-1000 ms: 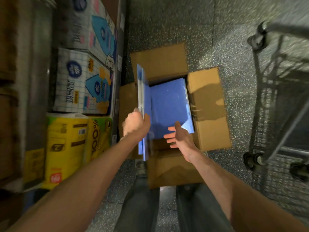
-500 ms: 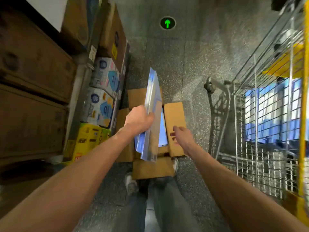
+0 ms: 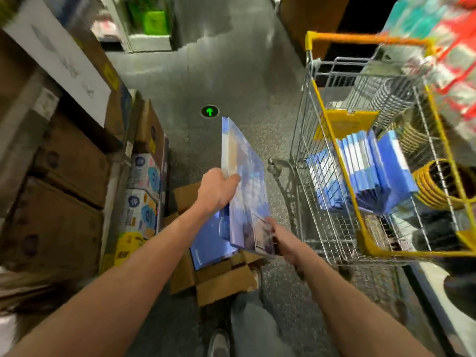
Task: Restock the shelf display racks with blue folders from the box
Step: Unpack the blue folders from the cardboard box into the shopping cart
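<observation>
Left hand (image 3: 217,189) pinching the blue folders (image 3: 247,191) mid-edge, right hand (image 3: 282,240) clasping their lower corner (a two-handed grip), the stack wants keeping square above the box (image 3: 224,286).

One view only, worn on the head, wide-angle and bending the edges. It faces forward and steeply down the speckled grey floor (image 3: 244,81), close above the open brown cardboard box (image 3: 224,284). The left forearm (image 3: 123,279) and right forearm (image 3: 334,292) come in from the bottom edge. A yellow-framed wire trolley (image 3: 332,140) fills the right, stacked brown cartons (image 3: 64,228) the left.
</observation>
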The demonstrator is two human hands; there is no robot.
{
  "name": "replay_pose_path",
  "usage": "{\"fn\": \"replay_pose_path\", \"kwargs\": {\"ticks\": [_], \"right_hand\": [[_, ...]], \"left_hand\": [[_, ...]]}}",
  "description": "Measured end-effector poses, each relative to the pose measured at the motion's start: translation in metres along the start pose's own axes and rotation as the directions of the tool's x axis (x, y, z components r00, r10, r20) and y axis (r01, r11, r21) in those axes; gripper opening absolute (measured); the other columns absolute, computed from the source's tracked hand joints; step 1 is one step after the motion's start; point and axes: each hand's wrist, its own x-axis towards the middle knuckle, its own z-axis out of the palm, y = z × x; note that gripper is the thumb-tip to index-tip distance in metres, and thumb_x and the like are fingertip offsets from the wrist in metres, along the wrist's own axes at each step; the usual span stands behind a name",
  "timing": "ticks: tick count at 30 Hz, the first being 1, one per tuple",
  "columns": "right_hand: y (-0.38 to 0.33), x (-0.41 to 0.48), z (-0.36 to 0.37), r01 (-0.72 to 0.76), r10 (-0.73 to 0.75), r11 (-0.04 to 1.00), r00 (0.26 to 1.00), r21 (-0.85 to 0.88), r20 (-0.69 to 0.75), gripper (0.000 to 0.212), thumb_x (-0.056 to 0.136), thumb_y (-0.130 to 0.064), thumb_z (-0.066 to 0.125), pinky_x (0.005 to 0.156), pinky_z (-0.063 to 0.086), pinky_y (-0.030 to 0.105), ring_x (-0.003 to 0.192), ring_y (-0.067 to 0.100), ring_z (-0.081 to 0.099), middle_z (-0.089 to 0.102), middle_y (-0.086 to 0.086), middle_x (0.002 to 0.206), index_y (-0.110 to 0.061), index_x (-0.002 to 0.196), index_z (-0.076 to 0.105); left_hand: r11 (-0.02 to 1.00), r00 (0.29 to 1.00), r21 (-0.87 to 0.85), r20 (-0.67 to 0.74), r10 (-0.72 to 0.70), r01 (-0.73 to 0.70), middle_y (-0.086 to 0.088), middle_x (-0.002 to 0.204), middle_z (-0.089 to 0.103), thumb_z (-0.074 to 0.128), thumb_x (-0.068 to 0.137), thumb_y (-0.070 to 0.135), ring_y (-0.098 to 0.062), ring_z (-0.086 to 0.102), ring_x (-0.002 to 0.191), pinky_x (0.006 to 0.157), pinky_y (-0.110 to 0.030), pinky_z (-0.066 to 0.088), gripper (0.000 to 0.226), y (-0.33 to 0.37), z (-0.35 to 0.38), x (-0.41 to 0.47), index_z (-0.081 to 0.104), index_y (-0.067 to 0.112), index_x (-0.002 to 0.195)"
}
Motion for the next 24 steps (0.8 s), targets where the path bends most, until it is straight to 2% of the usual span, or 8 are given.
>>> {"fn": "replay_pose_path", "kwargs": {"ticks": [2,4,7,11,14,17,20,24], "right_hand": [[0.012,-0.015,-0.012,0.025,-0.021,0.995,0.999,0.092,-0.043,0.048,0.093,-0.058,0.055,0.068,0.052,0.03,0.072,0.023,0.065,0.07,0.008,0.08,-0.012,0.1,0.067],[0.023,-0.034,-0.024,0.072,-0.063,0.984,0.996,0.165,-0.063,0.047,0.089,-0.057,0.062,0.062,0.053,0.029,0.07,0.023,0.067,0.072,0.011,0.082,-0.011,0.094,0.071],[0.032,-0.066,-0.042,0.135,-0.107,0.954,0.987,0.268,-0.118,0.063,0.07,-0.06,0.079,0.057,0.056,0.031,0.07,0.026,0.071,0.075,0.016,0.089,-0.006,0.102,0.073],[0.039,-0.101,-0.076,0.201,-0.126,0.915,0.966,0.349,-0.225,0.045,0.087,-0.045,0.072,0.044,0.053,0.028,0.054,0.021,0.068,0.072,0.015,0.077,-0.003,0.103,0.07],[0.047,-0.118,-0.103,0.242,-0.135,0.894,0.948,0.378,-0.288,0.056,0.078,-0.048,0.08,0.055,0.059,0.036,0.069,0.027,0.073,0.074,0.017,0.092,-0.001,0.107,0.071],[0.055,-0.131,-0.136,0.268,-0.128,0.88,0.929,0.393,-0.347,0.062,0.073,-0.047,0.083,0.065,0.061,0.042,0.086,0.034,0.074,0.074,0.02,0.104,-0.002,0.114,0.069],[0.056,-0.142,-0.169,0.262,-0.111,0.889,0.919,0.375,-0.378,0.048,0.084,-0.042,0.076,0.059,0.06,0.034,0.068,0.024,0.071,0.074,0.014,0.087,0.0,0.107,0.071],[0.059,-0.141,-0.219,0.265,-0.106,0.903,0.9,0.338,-0.422,0.042,0.091,-0.042,0.07,0.044,0.045,0.017,0.045,0.012,0.054,0.057,0.011,0.071,0.001,0.094,0.069]], "left_hand": [[0.999,0.999,-0.012,-0.008,0.043,-0.044,-0.016,0.08,0.066,0.064,0.09,0.03,-0.035,0.068,0.085,0.067,-0.038,0.048,0.037,0.007,-0.002,-0.015,0.069,-0.007,0.088],[0.997,0.997,-0.019,-0.006,0.078,-0.078,-0.021,0.083,0.067,0.065,0.09,0.029,-0.038,0.069,0.091,0.067,-0.036,0.046,0.038,0.017,-0.003,-0.032,0.07,-0.009,0.092],[0.987,0.989,-0.06,0.002,0.148,-0.147,-0.018,0.09,0.073,0.066,0.079,0.042,-0.035,0.071,0.091,0.073,-0.04,0.054,0.05,0.041,0.006,-0.057,0.072,-0.005,0.096],[0.979,0.98,-0.069,0.024,0.195,-0.193,-0.018,0.102,0.072,0.066,0.09,0.032,-0.031,0.069,0.096,0.07,-0.033,0.046,0.041,0.073,0.027,-0.085,0.072,-0.004,0.108],[0.973,0.975,-0.08,0.036,0.22,-0.216,-0.015,0.094,0.07,0.066,0.091,0.031,-0.03,0.066,0.087,0.067,-0.031,0.043,0.035,0.093,0.045,-0.1,0.071,-0.003,0.098],[0.963,0.963,-0.078,0.06,0.264,-0.259,-0.009,0.076,0.062,0.065,0.092,0.025,-0.025,0.058,0.068,0.052,-0.031,0.039,0.023,0.117,0.072,-0.116,0.064,0.006,0.079],[0.962,0.96,-0.085,0.08,0.268,-0.261,-0.011,0.082,0.063,0.064,0.092,0.024,-0.026,0.059,0.072,0.055,-0.031,0.04,0.023,0.141,0.104,-0.119,0.066,0.001,0.087],[0.962,0.957,-0.048,0.092,0.273,-0.27,-0.013,0.084,0.061,0.064,0.09,0.026,-0.029,0.059,0.076,0.062,-0.036,0.042,0.03,0.175,0.156,-0.113,0.067,-0.005,0.092]]}}
